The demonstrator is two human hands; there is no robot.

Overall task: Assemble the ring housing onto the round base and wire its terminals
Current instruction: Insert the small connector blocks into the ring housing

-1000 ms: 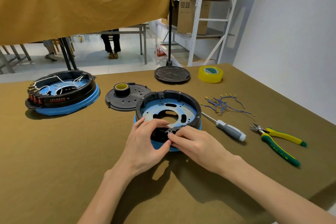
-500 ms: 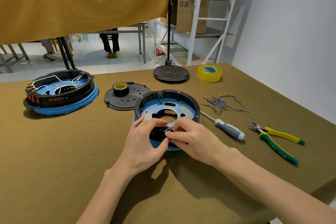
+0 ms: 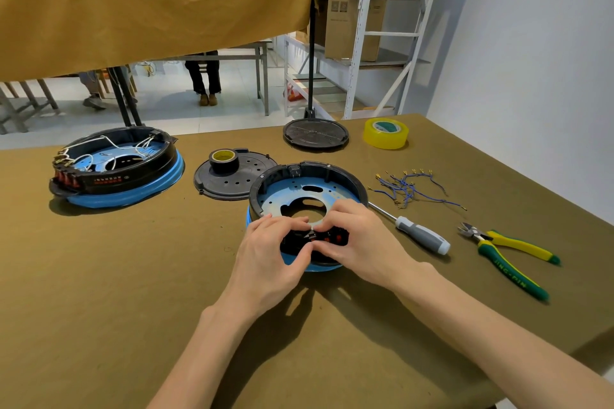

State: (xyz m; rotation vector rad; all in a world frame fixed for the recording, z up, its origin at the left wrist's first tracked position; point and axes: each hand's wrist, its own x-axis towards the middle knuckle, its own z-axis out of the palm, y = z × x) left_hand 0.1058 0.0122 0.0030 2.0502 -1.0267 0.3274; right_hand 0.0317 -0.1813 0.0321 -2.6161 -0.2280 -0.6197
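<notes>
A small part is now being pinched by the left hand [image 3: 265, 252] and right hand [image 3: 360, 242] lower against the ring housing's [image 3: 309, 173] near wall, suggesting seating.

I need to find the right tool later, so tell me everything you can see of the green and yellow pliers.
The green and yellow pliers lie flat on the olive-brown cloth-covered table, at the right, untouched by either hand. Short dark metal jaws point left, toward the grey-handled screwdriver; the handles splay slightly and run right and toward the person. The grips look rubbery; the nearer one carries yellow lettering, too small to read.
</notes>
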